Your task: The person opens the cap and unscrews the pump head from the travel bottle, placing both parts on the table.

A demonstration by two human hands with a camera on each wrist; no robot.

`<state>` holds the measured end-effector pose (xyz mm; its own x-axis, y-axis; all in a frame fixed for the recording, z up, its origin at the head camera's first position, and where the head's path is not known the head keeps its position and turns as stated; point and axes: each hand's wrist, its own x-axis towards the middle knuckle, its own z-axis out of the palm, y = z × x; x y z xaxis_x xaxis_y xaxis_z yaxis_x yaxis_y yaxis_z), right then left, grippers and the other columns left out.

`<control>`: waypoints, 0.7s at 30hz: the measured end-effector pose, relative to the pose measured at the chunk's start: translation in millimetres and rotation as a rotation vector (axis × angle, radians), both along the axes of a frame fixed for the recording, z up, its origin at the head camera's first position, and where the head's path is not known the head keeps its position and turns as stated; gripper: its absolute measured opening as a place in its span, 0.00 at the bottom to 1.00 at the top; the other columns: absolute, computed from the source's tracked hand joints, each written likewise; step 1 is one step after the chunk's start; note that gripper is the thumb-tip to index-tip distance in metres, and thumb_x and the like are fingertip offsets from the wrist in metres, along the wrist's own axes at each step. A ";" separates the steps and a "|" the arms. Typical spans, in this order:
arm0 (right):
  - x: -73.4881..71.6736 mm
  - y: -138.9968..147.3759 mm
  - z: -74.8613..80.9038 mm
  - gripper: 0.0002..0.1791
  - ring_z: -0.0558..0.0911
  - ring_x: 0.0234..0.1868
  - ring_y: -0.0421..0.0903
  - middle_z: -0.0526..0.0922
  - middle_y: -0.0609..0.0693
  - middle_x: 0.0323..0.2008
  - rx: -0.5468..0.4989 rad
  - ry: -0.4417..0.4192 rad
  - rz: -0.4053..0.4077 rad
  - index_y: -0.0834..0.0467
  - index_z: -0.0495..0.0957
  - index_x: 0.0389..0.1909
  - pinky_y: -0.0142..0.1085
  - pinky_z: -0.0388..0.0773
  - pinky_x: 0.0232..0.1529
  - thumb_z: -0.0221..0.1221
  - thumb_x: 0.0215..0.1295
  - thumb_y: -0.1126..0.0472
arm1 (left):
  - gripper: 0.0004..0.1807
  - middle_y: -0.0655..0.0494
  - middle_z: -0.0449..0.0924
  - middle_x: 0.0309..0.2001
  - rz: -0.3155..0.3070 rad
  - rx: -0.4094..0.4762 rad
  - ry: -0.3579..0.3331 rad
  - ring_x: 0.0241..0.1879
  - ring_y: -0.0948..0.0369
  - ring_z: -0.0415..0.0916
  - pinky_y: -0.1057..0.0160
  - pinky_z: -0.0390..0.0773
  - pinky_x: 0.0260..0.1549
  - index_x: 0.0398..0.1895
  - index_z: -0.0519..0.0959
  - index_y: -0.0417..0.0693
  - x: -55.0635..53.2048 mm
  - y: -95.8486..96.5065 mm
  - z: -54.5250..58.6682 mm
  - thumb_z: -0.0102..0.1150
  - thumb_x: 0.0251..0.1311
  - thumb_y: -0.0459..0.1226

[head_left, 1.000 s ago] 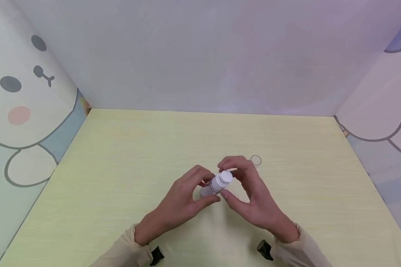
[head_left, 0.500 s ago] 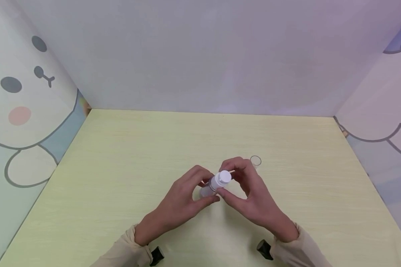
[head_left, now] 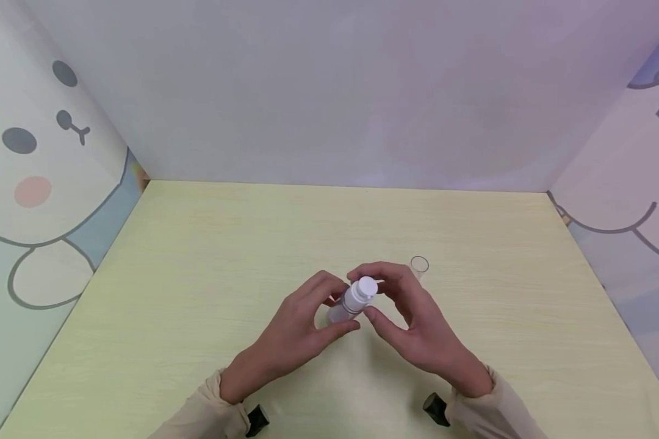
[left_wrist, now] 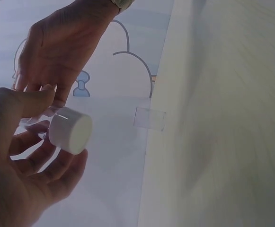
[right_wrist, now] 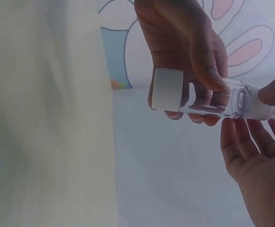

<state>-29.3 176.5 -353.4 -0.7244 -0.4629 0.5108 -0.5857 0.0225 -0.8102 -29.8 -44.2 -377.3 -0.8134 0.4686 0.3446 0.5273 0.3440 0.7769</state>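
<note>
A small clear pump bottle (head_left: 357, 297) with a white top and a white base (right_wrist: 168, 89) is held tilted above the table. My left hand (head_left: 299, 323) grips its clear body, the thumb on one side and the fingers curled round the other. At the white top (right_wrist: 258, 105) is my right hand (head_left: 409, 320), its thumb and fingers bent about the collar on both sides. The right thumb covers part of the top in the right wrist view. A clear cap (left_wrist: 150, 119) stands on the table beyond my right hand.
The pale wooden table (head_left: 241, 244) meets a plain wall (head_left: 329, 91) at the back. Side panels with cartoon animals (head_left: 49, 164) flank it. Dark wrist-worn pieces (head_left: 435, 408) hang under both sleeves.
My right fingers and thumb have shifted round the white top, first closer in, then a little wider with the fingers farther left. My left hand has barely moved.
</note>
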 end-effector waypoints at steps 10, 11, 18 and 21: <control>0.5 -6.9 -9.1 0.37 0.75 0.50 0.44 0.71 0.53 0.50 -0.129 -0.020 -0.083 0.74 0.62 0.57 0.31 0.80 0.53 0.71 0.48 0.84 | 0.18 0.66 0.77 0.48 -0.032 0.025 0.056 0.48 0.69 0.76 0.68 0.84 0.49 0.51 0.78 0.55 0.7 1.9 -5.5 0.74 0.63 0.42; 0.1 -7.3 -9.3 0.36 0.75 0.49 0.44 0.71 0.54 0.49 -0.134 -0.015 -0.082 0.74 0.62 0.55 0.31 0.80 0.53 0.71 0.48 0.85 | 0.18 0.66 0.77 0.49 -0.034 0.023 0.058 0.48 0.69 0.76 0.68 0.84 0.49 0.52 0.78 0.55 0.5 1.9 -5.9 0.75 0.62 0.41; -3.7 -5.7 -5.5 0.29 0.78 0.47 0.46 0.74 0.57 0.48 -0.150 0.043 0.004 0.76 0.63 0.54 0.33 0.80 0.55 0.66 0.54 0.85 | 0.21 0.66 0.77 0.50 -0.023 0.002 0.030 0.48 0.69 0.76 0.68 0.84 0.49 0.53 0.79 0.54 -0.1 -0.4 -2.6 0.78 0.58 0.38; -4.7 -4.2 -4.4 0.28 0.78 0.50 0.48 0.75 0.58 0.50 -0.148 0.060 0.032 0.77 0.64 0.56 0.33 0.80 0.58 0.66 0.58 0.83 | 0.21 0.67 0.77 0.50 -0.019 -0.008 0.022 0.47 0.70 0.75 0.68 0.84 0.49 0.52 0.80 0.54 -0.9 -1.9 -1.5 0.78 0.58 0.38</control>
<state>-34.1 172.4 -357.8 -0.6770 -0.4016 0.6167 -0.6313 -0.1139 -0.7671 -30.6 -46.0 -378.9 -0.7966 0.4867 0.3587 0.5510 0.3404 0.7619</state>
